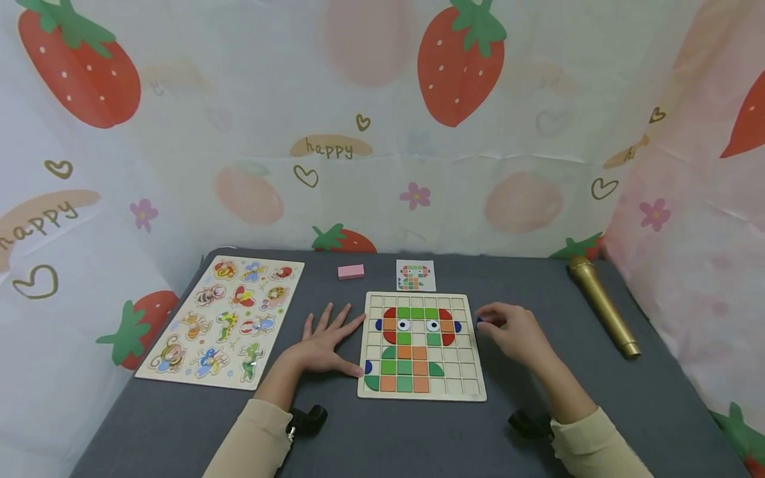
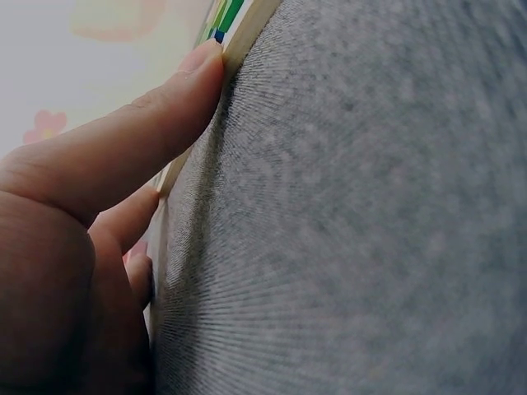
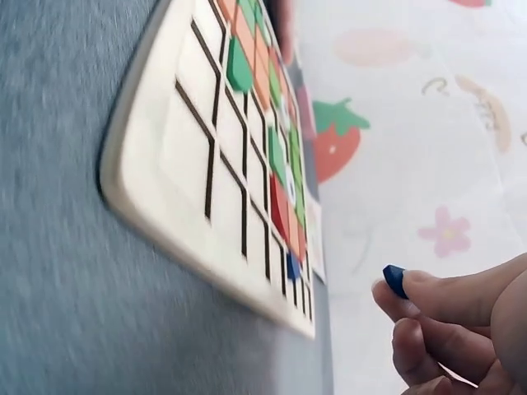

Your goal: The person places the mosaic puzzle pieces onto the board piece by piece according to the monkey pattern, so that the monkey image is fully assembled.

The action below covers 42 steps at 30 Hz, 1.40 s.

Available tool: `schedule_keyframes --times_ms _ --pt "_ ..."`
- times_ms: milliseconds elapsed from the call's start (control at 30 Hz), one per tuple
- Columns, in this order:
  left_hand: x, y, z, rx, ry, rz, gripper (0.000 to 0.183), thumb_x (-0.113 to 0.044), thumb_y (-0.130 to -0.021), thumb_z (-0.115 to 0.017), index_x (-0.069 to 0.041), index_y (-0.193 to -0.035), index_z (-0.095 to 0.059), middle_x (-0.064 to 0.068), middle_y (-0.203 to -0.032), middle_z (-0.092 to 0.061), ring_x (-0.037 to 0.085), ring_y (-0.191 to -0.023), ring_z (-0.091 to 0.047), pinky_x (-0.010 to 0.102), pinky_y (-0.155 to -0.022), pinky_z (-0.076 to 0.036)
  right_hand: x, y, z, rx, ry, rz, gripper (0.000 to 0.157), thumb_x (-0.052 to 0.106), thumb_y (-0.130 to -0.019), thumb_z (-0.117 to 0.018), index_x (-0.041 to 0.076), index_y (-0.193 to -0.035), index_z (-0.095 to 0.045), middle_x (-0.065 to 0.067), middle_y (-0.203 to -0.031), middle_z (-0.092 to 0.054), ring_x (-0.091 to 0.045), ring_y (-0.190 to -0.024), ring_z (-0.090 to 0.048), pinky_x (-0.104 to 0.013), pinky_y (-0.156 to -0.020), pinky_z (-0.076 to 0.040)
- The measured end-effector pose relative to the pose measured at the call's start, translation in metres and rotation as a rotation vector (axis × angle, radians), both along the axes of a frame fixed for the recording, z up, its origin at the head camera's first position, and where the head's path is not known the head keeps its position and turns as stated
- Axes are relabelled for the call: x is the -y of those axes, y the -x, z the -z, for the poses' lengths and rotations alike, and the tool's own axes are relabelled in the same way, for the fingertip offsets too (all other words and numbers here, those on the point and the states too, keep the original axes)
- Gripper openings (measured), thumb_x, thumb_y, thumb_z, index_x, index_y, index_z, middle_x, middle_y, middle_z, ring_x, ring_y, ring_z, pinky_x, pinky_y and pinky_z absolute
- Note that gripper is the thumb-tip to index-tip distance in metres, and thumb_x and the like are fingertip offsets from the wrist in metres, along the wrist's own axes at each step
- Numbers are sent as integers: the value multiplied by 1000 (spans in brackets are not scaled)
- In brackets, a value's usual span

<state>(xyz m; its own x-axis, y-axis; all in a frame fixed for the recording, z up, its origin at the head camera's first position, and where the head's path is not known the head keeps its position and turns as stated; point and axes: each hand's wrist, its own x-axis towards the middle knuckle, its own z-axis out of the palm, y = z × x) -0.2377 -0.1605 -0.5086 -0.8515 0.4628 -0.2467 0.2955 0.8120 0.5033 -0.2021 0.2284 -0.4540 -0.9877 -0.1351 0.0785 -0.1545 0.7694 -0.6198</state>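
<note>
A square wooden grid board point(image 1: 466, 385) lies in the middle of the table, with red, green, orange and blue tiles set in a monkey-like pattern. My left hand point(image 1: 323, 346) is spread flat at its left side; the thumb and index fingertip touch the board's edge, as the left wrist view also shows. Just off the right edge, my right hand point(image 1: 515, 332) pinches a small dark blue tile point(image 3: 395, 281) between thumb and index finger. Another blue tile point(image 1: 368, 367) sits in a cell at the board's lower left.
Behind the board lies a small pattern card point(image 1: 416, 275), with a pink block point(image 1: 350, 272) to its left. A sticker-like board of cartoon insects point(image 1: 197, 318) covers the table's left. A gold microphone-shaped cylinder point(image 1: 603, 307) lies at the right. A printed curtain point(image 1: 263, 79) hangs behind.
</note>
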Motion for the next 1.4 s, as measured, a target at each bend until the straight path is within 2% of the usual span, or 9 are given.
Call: schedule_keyframes --times_ms 233,367,633,767,933,1133,1400 --pt "-1 -1 1 0 -8 4 109 -64 -74 -80 -36 -162 -21 3 -172 -1 37 -155 17 68 -116 15 23 -2 7 39 57 -27 10 15 -93 -73 9 -101 -75 -3 -92 -74 -17 -82 -65 -30 -64 -51" --pt "-1 -2 0 0 -10 5 109 -64 -74 -80 -36 -162 -21 3 -172 -1 38 -155 17 68 -116 14 39 -2 11 73 94 -60 8 15 -92 -74 11 -100 -75 0 -90 -71 -15 -79 -62 -30 -64 -50" --pt "0 -2 0 1 -26 10 109 -64 -74 -80 -35 -162 -21 5 -172 -1 39 -155 17 68 -116 14 74 -4 20 94 108 -151 9 14 -91 -76 11 -100 -74 5 -85 -69 -8 -77 -63 -30 -71 -53" --pt "0 -2 1 1 -29 10 110 -64 -74 -80 -35 -162 -21 5 -172 -1 38 -155 18 68 -116 15 90 -4 25 86 128 -201 4 14 -91 -76 11 -94 -74 5 -82 -71 -7 -73 -63 -30 -68 -54" --pt "-1 -2 0 5 -21 6 109 -65 -74 -79 -36 -162 -20 4 -172 0 38 -155 18 67 -116 15 113 -1 28 104 138 -230 6 18 -92 -75 12 -90 -74 7 -80 -70 -7 -72 -61 -28 -67 -53" --pt "-1 -1 -3 7 -23 10 108 -64 -75 -79 -35 -162 -21 5 -172 0 39 -155 18 68 -116 16 144 7 25 121 99 -224 4 19 -94 -74 16 -91 -75 7 -79 -69 -9 -71 -60 -29 -68 -51" --pt "1 -1 -3 13 -11 7 109 -64 -75 -79 -34 -162 -21 5 -172 1 39 -154 18 68 -115 17 175 18 28 100 -75 -204 8 22 -91 -76 17 -86 -78 7 -76 -68 -9 -67 -56 -26 -63 -48"
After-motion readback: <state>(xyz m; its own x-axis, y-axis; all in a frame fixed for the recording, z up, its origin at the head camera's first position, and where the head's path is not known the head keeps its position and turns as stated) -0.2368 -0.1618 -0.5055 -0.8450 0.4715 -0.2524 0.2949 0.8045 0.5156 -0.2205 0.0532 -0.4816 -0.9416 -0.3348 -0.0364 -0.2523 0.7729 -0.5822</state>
